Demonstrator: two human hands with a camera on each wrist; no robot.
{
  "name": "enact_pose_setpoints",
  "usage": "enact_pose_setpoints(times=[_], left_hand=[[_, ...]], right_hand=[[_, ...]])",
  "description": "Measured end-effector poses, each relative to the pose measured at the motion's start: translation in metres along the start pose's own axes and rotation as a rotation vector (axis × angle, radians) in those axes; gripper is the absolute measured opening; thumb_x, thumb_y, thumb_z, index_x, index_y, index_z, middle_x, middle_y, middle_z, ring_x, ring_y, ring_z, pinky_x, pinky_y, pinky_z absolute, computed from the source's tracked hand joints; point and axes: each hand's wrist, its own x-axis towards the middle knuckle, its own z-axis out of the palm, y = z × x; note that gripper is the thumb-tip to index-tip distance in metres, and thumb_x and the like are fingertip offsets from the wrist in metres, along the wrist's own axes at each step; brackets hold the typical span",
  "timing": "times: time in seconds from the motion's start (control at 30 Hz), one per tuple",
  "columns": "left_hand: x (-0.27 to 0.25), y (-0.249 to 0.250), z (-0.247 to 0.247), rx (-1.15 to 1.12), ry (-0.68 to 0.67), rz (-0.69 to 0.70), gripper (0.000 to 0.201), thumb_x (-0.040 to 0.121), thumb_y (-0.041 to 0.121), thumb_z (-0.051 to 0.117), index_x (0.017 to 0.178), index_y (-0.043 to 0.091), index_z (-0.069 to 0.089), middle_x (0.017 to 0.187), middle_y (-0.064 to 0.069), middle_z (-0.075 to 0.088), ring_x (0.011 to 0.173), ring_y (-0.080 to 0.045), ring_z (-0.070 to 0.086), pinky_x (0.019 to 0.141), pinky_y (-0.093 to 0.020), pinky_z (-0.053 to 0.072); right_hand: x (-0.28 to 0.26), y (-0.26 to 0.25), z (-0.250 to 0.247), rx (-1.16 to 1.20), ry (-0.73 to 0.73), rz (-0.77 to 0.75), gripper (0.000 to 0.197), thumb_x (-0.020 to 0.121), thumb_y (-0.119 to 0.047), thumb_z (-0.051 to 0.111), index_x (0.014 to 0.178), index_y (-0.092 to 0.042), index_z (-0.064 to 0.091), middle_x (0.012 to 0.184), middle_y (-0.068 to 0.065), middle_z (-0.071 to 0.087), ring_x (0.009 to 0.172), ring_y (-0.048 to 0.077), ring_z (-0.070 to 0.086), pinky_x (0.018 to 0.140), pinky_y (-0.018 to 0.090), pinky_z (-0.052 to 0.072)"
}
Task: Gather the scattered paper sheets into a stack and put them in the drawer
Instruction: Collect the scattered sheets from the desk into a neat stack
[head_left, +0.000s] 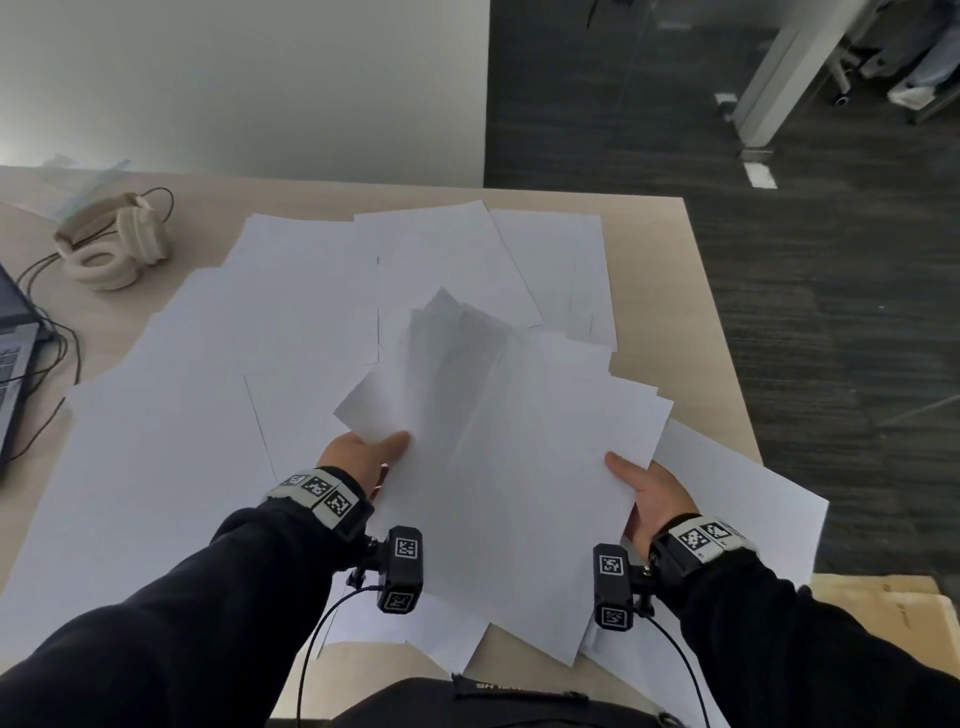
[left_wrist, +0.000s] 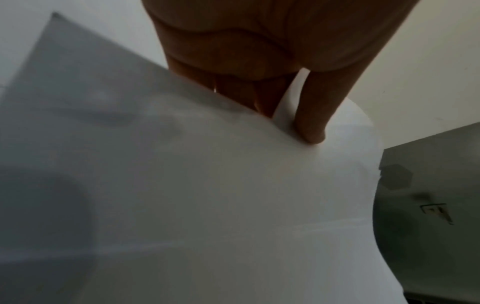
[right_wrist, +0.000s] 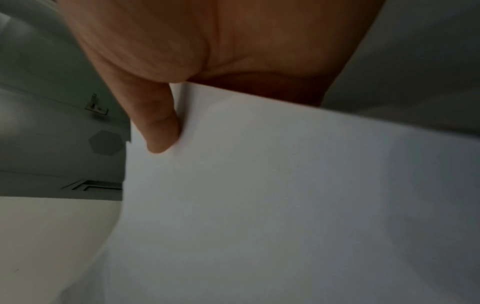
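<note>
Both hands hold a fanned bundle of paper sheets (head_left: 498, 457) just above the near edge of the tabletop (head_left: 691, 332): the left hand (head_left: 363, 460) pinches its left side, thumb on top and fingers (left_wrist: 233, 90) underneath, and the right hand (head_left: 649, 493) pinches the right side the same way, thumb pressed flat on the top sheet. That bundle is loose and uneven, its corners splaying toward the far edge and several sheets jutting past the others on the right. Many more loose sheets (head_left: 218, 374) lie overlapping across most of the tabletop, from the far edge down to the near right corner, where 1 overhangs. No drawer shows in any view, so the gathering is only partly done. Headphones (head_left: 111, 244) with a cable sit by the far left corner, beside a laptop (head_left: 13, 332) at the left edge. With only 2 thumb pinches on a misaligned fan, inner sheets could slide out if the bundle tilts, and tapping it square over the loose sheets could nudge the overhanging one off the edge.
</note>
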Motion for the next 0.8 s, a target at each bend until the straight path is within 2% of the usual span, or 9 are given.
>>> enact_pose_setpoints(times=[0.1, 0.2, 0.3, 0.37, 0.43, 0.5, 0.6, 0.7, 0.8], left_hand=[[0.01, -0.011, 0.002, 0.002, 0.007, -0.026, 0.047, 0.053, 0.033, 0.088, 0.091, 0.014, 0.071, 0.089, -0.008, 0.076, 0.083, -0.03, 0.073, 0.086, -0.051, 0.056], [0.008, -0.013, 0.009, 0.065, 0.033, -0.019, 0.037, 0.07, 0.046, 0.078, 0.085, 0.015, 0.067, 0.088, -0.008, 0.072, 0.08, -0.028, 0.067, 0.086, -0.043, 0.054], [0.0, -0.013, 0.016, 0.176, 0.027, -0.022, 0.039, 0.084, 0.05, 0.059, 0.095, 0.012, 0.06, 0.102, -0.01, 0.067, 0.101, -0.033, 0.064, 0.1, -0.044, 0.047], [-0.001, -0.016, 0.019, 0.125, -0.004, -0.04, 0.036, 0.083, 0.044, 0.063, 0.096, 0.01, 0.063, 0.098, -0.012, 0.07, 0.095, -0.034, 0.067, 0.097, -0.048, 0.051], [-0.004, -0.018, 0.019, -0.008, -0.037, -0.086, 0.031, 0.085, 0.032, 0.069, 0.103, 0.007, 0.064, 0.093, -0.013, 0.071, 0.083, -0.032, 0.069, 0.087, -0.046, 0.056], [-0.005, -0.013, 0.016, -0.067, -0.049, -0.067, 0.025, 0.091, 0.03, 0.066, 0.104, 0.009, 0.062, 0.088, -0.011, 0.07, 0.077, -0.029, 0.067, 0.078, -0.043, 0.058], [-0.003, 0.001, 0.003, -0.103, 0.049, -0.02, 0.018, 0.096, 0.032, 0.057, 0.094, 0.014, 0.06, 0.085, -0.01, 0.069, 0.075, -0.03, 0.066, 0.076, -0.046, 0.058], [0.001, 0.007, -0.011, 0.046, 0.081, 0.032, 0.017, 0.096, 0.028, 0.053, 0.094, 0.014, 0.062, 0.087, -0.015, 0.07, 0.079, -0.035, 0.069, 0.076, -0.051, 0.06], [-0.001, 0.009, -0.015, 0.375, 0.076, 0.071, 0.019, 0.095, 0.028, 0.052, 0.088, 0.015, 0.063, 0.083, -0.018, 0.071, 0.077, -0.036, 0.07, 0.073, -0.049, 0.061]], right_hand=[[-0.003, 0.004, 0.005, -0.025, -0.03, 0.014, 0.024, 0.09, -0.01, 0.065, 0.113, -0.005, 0.065, 0.109, 0.017, 0.071, 0.102, 0.035, 0.066, 0.094, 0.052, 0.05], [-0.004, 0.01, 0.009, -0.052, -0.06, 0.025, 0.015, 0.091, -0.002, 0.062, 0.105, -0.008, 0.065, 0.105, 0.014, 0.07, 0.096, 0.032, 0.066, 0.085, 0.044, 0.052], [-0.003, 0.016, 0.012, -0.105, -0.057, 0.025, 0.016, 0.09, 0.0, 0.062, 0.104, -0.007, 0.066, 0.1, 0.012, 0.071, 0.09, 0.03, 0.066, 0.081, 0.043, 0.053], [-0.001, 0.019, 0.012, -0.213, -0.059, 0.016, 0.017, 0.088, -0.001, 0.065, 0.104, -0.008, 0.066, 0.102, 0.013, 0.07, 0.093, 0.032, 0.066, 0.09, 0.048, 0.052], [0.001, 0.02, 0.012, -0.328, -0.062, 0.004, 0.013, 0.087, -0.001, 0.066, 0.097, -0.01, 0.068, 0.101, 0.013, 0.07, 0.098, 0.035, 0.066, 0.096, 0.052, 0.049], [0.004, 0.018, 0.01, -0.357, -0.036, -0.008, 0.012, 0.088, -0.001, 0.065, 0.096, -0.009, 0.068, 0.096, 0.012, 0.07, 0.098, 0.036, 0.066, 0.096, 0.053, 0.049], [0.007, 0.013, 0.006, -0.341, 0.028, -0.026, 0.015, 0.087, -0.003, 0.067, 0.101, -0.008, 0.068, 0.102, 0.017, 0.071, 0.097, 0.037, 0.067, 0.093, 0.055, 0.051], [0.006, 0.011, 0.002, -0.311, 0.028, -0.031, 0.019, 0.088, -0.002, 0.065, 0.106, -0.007, 0.066, 0.105, 0.018, 0.069, 0.096, 0.036, 0.066, 0.092, 0.053, 0.051], [0.004, 0.011, 0.004, -0.292, -0.007, -0.009, 0.018, 0.089, -0.001, 0.063, 0.106, -0.006, 0.065, 0.103, 0.017, 0.068, 0.095, 0.035, 0.065, 0.092, 0.052, 0.051]])
